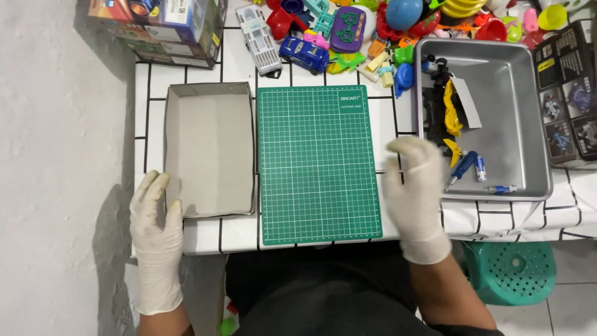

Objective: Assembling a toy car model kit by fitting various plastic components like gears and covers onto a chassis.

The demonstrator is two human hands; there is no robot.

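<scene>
The left hand (155,221), in a thin whitish glove, lies flat with fingers spread on the near corner of a shallow grey cardboard tray (210,149). The right hand (415,190), gloved too, hovers open and empty between the gridded green cutting mat (317,162) and a smooth metal pan (516,124) on the tiled desk (149,93).

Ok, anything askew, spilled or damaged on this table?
Mostly tidy: the green cutting mat and grey cardboard box lie square. The box's near left corner, by the left hand, looks torn or folded down. Toys sit heaped along the far edge. The right hand is blurred.
</scene>
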